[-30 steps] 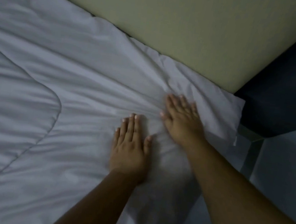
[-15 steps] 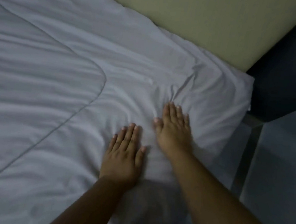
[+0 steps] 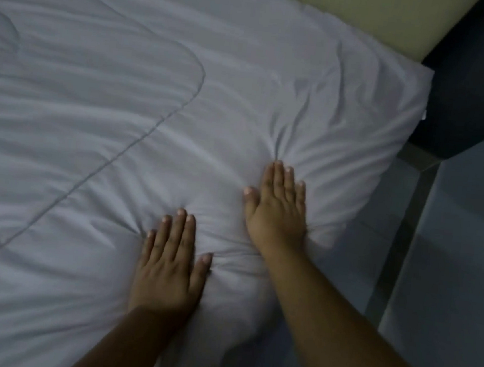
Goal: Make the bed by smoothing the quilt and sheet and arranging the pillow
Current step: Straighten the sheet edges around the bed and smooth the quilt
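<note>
A white quilt (image 3: 98, 114) with a curved stitched seam covers the bed and fills most of the view. My left hand (image 3: 171, 265) lies flat, palm down, on the quilt near the bed's right edge. My right hand (image 3: 278, 208) presses flat on it too, a little farther up and to the right. Creases fan out from under both palms toward the quilt's corner (image 3: 406, 90). Neither hand holds anything. No pillow is in sight.
A pale yellow-green headboard (image 3: 378, 15) runs along the top right. Beside it stands a dark blue wall or panel (image 3: 481, 83). A pale floor (image 3: 459, 266) with a grey strip lies right of the bed's edge.
Both hands have slid back along the quilt toward me, away from the headboard, and moved slightly apart. More quilt shows beyond the fingertips, with fresh creases around the palms.
</note>
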